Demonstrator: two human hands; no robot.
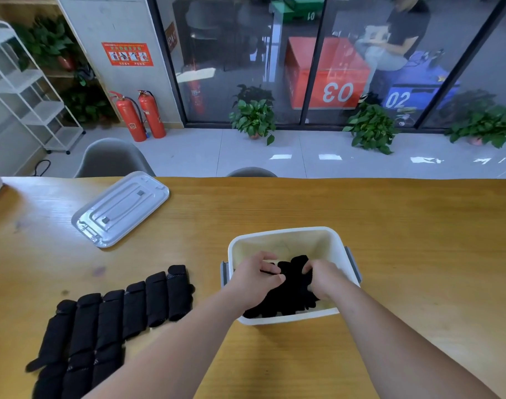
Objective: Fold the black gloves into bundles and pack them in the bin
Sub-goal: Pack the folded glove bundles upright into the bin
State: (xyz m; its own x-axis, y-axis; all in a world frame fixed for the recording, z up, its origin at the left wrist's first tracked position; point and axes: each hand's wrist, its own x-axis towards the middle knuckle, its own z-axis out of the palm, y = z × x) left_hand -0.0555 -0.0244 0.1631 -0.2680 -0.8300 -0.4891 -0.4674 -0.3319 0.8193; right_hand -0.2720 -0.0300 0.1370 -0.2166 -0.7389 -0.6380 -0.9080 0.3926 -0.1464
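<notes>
Both hands' grip clutches the crumpled black gloves (292, 286) inside the white bin (286, 236); bundles (116, 312) lie alongside.

Black gloves (286, 286), white bin (289, 233), yellow-brown table (404, 240).

Matt black knit gloves (289, 286), smooth white plastic bin (286, 319), glossy wood table (390, 226)
</notes>
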